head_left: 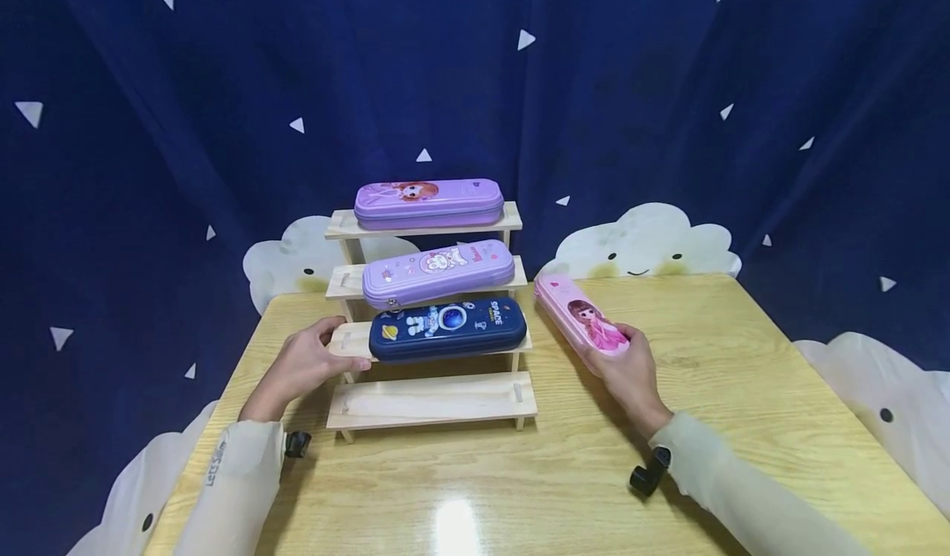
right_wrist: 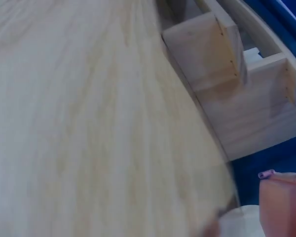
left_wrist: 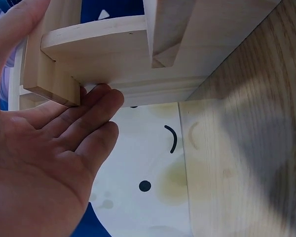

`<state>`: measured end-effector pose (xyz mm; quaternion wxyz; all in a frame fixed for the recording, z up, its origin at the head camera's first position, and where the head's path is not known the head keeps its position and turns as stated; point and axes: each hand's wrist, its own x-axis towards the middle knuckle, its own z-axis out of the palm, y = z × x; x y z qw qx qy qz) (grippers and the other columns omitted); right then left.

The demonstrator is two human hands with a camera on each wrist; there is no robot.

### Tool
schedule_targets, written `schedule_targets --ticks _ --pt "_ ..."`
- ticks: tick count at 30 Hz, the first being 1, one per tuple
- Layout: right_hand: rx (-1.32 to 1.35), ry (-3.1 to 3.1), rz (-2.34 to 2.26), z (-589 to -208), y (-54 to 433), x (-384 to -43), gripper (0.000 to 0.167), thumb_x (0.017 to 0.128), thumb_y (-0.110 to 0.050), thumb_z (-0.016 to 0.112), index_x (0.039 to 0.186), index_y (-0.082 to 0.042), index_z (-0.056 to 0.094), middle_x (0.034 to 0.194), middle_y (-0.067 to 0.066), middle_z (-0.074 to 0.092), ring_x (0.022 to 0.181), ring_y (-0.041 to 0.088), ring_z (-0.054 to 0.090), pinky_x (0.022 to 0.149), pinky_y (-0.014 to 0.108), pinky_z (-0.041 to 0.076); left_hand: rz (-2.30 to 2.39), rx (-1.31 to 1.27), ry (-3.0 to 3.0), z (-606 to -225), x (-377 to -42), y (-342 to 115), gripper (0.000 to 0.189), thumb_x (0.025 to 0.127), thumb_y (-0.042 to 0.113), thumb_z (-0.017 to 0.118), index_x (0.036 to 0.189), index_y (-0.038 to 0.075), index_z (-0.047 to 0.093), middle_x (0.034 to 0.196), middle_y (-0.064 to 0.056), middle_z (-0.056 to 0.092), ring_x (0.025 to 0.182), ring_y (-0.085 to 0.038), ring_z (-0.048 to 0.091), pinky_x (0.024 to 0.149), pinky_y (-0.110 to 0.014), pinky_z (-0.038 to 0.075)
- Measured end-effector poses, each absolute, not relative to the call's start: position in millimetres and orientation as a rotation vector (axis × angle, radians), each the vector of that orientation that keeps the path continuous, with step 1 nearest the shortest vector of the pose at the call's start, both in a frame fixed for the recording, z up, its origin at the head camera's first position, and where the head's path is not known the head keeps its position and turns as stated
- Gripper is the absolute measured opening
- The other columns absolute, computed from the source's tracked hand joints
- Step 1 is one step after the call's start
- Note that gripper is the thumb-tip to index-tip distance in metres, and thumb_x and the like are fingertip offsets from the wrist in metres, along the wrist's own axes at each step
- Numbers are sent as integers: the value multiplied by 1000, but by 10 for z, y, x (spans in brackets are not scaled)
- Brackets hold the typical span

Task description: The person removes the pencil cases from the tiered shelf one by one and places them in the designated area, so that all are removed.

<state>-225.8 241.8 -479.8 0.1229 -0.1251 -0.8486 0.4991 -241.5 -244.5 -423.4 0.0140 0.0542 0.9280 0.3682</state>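
Observation:
A stepped wooden display rack [head_left: 438,403] stands on the table. My left hand [head_left: 308,365] grips the left end of its second step from the bottom, thumb at the front edge; in the left wrist view the fingers [left_wrist: 96,106] reach under the plank. My right hand [head_left: 629,379] holds a pink pencil case [head_left: 567,313] with a doll-like girl on its lid, slanted beside the rack's right side. On the gripped step sits a navy space pencil case [head_left: 438,331]. Above it are a lilac bunny pencil case [head_left: 445,270], slightly askew, and a purple girl-print one [head_left: 430,207] on top.
The rack's lowest step is bare wood. Light wooden table [head_left: 712,391] extends to both sides and in front. Behind hangs a dark blue curtain [head_left: 416,61] with white triangles, and white cloud-shaped panels [head_left: 646,234] line the table's back edge.

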Motion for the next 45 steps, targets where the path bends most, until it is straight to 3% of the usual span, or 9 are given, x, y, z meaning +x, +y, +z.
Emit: schedule_targets --ticks 8,17,27,32,36,40,45 --pt "-491 -2382 1500 -4999 2224 -2270 83 82 -25 82 146 5 37 142 26 43 128 36 45 114 47 35 1138 178 2888 -4235 -2434 -2456 98 69 48 91 146 3 48 135 -18 65 111 -28 63 94 -41 48" --pt "-503 -2420 1356 -5088 2023 -2266 93 79 -26 85 150 6 34 148 29 35 134 42 35 118 52 27 1137 178 2877 -4224 -2428 -2449 95 70 48 90 144 5 49 131 -17 66 108 -26 63 90 -37 48" --pt "-463 -2447 1469 -5042 1990 -2202 90 78 -21 84 147 9 35 144 28 39 127 40 41 118 52 29 1105 200 2921 -4224 -2417 -2469 93 68 51 90 141 7 53 126 -15 69 104 -25 63 89 -37 48" --pt "-491 -2432 1586 -4986 2048 -2191 98 80 -18 80 155 7 22 152 31 34 136 41 39 122 51 26 1108 200 2908 -4226 -2426 -2460 90 70 48 91 141 6 53 127 -15 68 104 -25 63 89 -37 48" --pt "-500 -2390 1668 -4916 2169 -2237 101 84 -16 77 158 7 12 162 31 24 150 43 28 126 50 21 1100 193 2898 -4214 -2432 -2457 94 70 51 90 142 5 51 129 -17 67 106 -25 63 89 -37 48" --pt "-503 -2308 1755 -4827 2307 -2278 102 87 -14 76 160 4 6 168 25 13 156 41 16 128 48 16 1107 190 2898 -4221 -2429 -2458 96 68 54 90 142 6 51 129 -16 67 106 -25 63 90 -37 48" --pt "-483 -2212 1826 -4683 2420 -2286 103 91 -16 75 161 0 1 170 20 9 158 38 12 129 47 14 1117 186 2891 -4225 -2429 -2455 95 69 53 90 143 7 51 129 -15 67 106 -25 63 89 -36 48"
